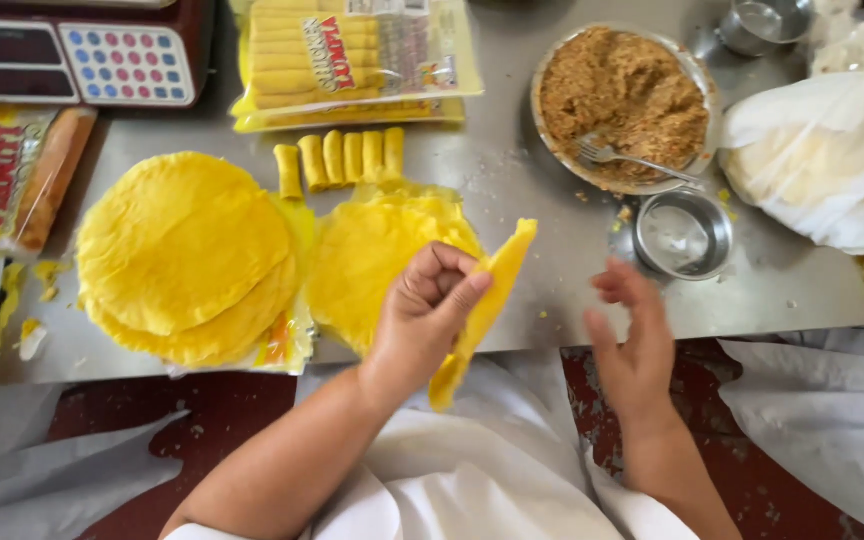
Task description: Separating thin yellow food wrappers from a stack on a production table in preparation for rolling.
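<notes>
- Pinching a yellow wrapper point(482, 305) at centre frame, our left hand point(422, 315) could tear it by gripping harder.
- Our right hand point(632, 340) hangs spread, holding nothing.

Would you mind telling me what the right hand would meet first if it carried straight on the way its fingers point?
The right hand points up and away over the table edge; probably the small empty metal bowl comes first, though its height above the table is unclear.
</notes>
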